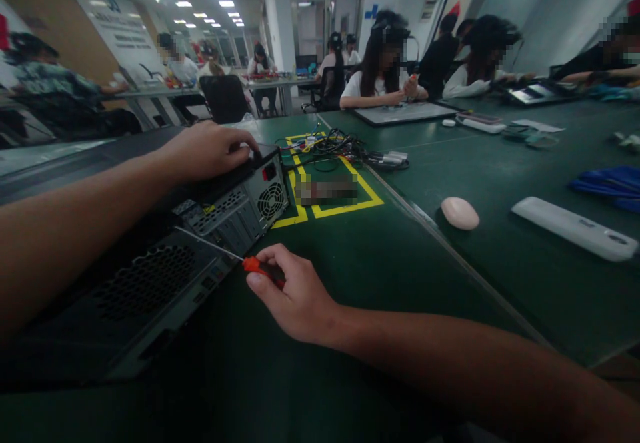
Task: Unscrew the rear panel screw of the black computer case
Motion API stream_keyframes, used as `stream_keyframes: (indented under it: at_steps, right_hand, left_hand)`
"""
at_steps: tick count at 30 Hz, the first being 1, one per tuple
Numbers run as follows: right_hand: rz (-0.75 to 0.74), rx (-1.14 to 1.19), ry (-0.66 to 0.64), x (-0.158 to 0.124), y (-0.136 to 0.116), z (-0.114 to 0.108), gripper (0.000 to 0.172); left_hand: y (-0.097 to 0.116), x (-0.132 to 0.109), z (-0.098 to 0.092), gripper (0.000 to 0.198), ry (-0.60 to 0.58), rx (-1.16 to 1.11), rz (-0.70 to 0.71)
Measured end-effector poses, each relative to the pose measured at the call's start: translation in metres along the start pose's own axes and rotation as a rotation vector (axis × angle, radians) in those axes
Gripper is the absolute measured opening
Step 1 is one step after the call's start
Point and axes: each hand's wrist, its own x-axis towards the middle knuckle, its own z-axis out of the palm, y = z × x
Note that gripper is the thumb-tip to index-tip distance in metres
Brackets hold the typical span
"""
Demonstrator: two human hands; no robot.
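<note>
A dark desktop computer case [200, 276] lies at the left of the green table, its rear panel with the round fan grille [271, 201] turned toward me. My left hand [220, 149] presses on its upper side, fingers bent and gripping near the back corner. In my right hand [295, 289] is a screwdriver with a red and black handle [256, 266], fingers closed round it. Its long metal shaft slants up and left to the rear panel. Whether the tip sits in a screw is too dark to tell.
Beyond the case lie tangled cables [345, 146] and a blurred-out object [327, 191] within yellow tape [350, 211]. To the right are a pinkish oval object [460, 213], a long white device [573, 226] and blue cloth [610, 186]. Several people sit working across the table.
</note>
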Motion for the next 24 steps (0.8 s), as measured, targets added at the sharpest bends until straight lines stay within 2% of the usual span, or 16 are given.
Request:
stream_keyframes:
  at_steps: [5, 11, 24]
  right_hand:
    - [-0.005, -0.015, 0.0, 0.0, -0.002, -0.001, 0.02]
    - [-0.008, -0.033, -0.001, 0.0, -0.003, -0.002, 0.02]
    - [-0.08, -0.039, 0.002, 0.002, -0.001, -0.002, 0.022]
  left_hand:
    - [0.001, 0.0, 0.0, 0.052, 0.003, 0.028, -0.007]
    - [0.009, -0.005, -0.008, 0.049, -0.021, 0.005, -0.012]
    - [0.011, -0.004, -0.01, 0.056, -0.041, 0.0, -0.02]
